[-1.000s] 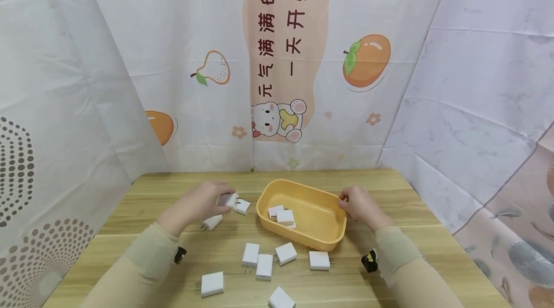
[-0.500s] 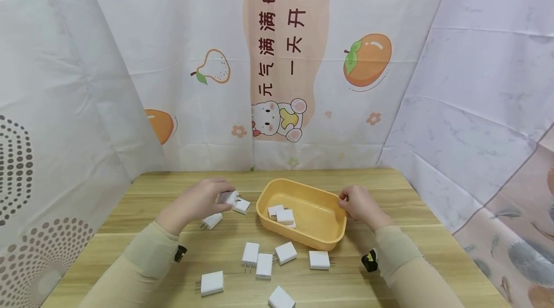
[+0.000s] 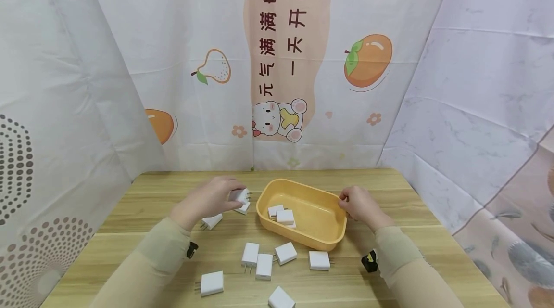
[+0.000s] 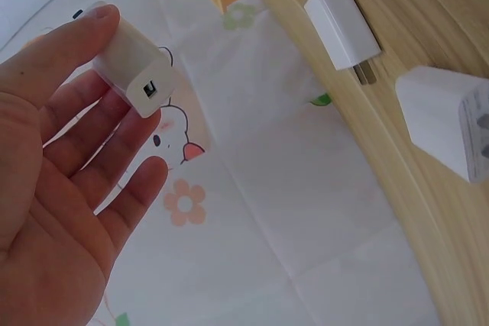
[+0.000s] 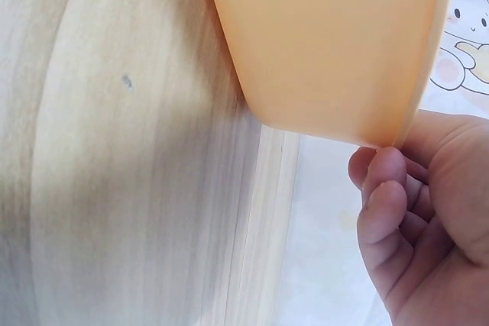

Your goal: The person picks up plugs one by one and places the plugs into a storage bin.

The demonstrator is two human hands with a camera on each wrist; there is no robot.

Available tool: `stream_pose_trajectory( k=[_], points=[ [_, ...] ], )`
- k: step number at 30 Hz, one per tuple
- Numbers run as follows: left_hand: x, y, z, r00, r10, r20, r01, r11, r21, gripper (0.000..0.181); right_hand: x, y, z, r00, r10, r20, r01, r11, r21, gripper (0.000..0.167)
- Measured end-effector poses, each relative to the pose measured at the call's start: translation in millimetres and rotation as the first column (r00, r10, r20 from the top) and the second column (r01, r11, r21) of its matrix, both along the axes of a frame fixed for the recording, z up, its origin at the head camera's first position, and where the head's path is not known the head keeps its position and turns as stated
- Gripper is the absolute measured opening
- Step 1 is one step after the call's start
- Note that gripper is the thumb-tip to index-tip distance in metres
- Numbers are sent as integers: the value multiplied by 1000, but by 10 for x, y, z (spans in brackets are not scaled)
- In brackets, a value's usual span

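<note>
My left hand point(image 3: 212, 198) holds a white USB wall charger point(image 4: 134, 66) between thumb and fingers, above the table. Its prongs point(image 3: 248, 196) point right, toward the basket, and its USB port faces the left wrist camera. Just under it another white charger point(image 3: 244, 208) lies on the wood, partly hidden. A further charger point(image 3: 212, 221) rests below my left hand. With thumb and fingers my right hand point(image 3: 362, 206) pinches the right rim of a yellow plastic basket point(image 3: 318, 214). Several white chargers point(image 3: 284, 217) sit in the basket's left part.
On the wooden table point(image 3: 372, 293) more chargers lie in front of the basket, among them one charger point(image 3: 319, 260) near its right corner and one charger point(image 3: 212, 283) at the front left. Printed curtains point(image 3: 207, 120) stand behind and on both sides.
My left hand has moved a little to the right with the charger, closer to the basket. The right hand and the basket have stayed in place.
</note>
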State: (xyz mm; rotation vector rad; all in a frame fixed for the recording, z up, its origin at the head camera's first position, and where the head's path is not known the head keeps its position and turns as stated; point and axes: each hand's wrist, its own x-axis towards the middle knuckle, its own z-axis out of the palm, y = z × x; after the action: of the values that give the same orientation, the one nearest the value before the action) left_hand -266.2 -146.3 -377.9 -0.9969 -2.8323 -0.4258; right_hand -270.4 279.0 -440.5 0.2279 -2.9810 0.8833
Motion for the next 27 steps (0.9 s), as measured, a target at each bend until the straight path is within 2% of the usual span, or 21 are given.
stream_pose_trajectory(
  k=[9,17,27],
  points=[
    [-71,213,-17,1000,-4,10,4,1000,-15,44,18,-8,19,1000,4,0,-4,1000,2,11],
    [-143,382,-47,999,-44,18,44,999,-1,40,17,2,5,1000,3,-3,-3,1000,-4,10],
    [-200,622,-34,998,-50,32,52,997,-55,43,8,11,-5,1000,-3,6,4,1000,-16,10]
  ],
)
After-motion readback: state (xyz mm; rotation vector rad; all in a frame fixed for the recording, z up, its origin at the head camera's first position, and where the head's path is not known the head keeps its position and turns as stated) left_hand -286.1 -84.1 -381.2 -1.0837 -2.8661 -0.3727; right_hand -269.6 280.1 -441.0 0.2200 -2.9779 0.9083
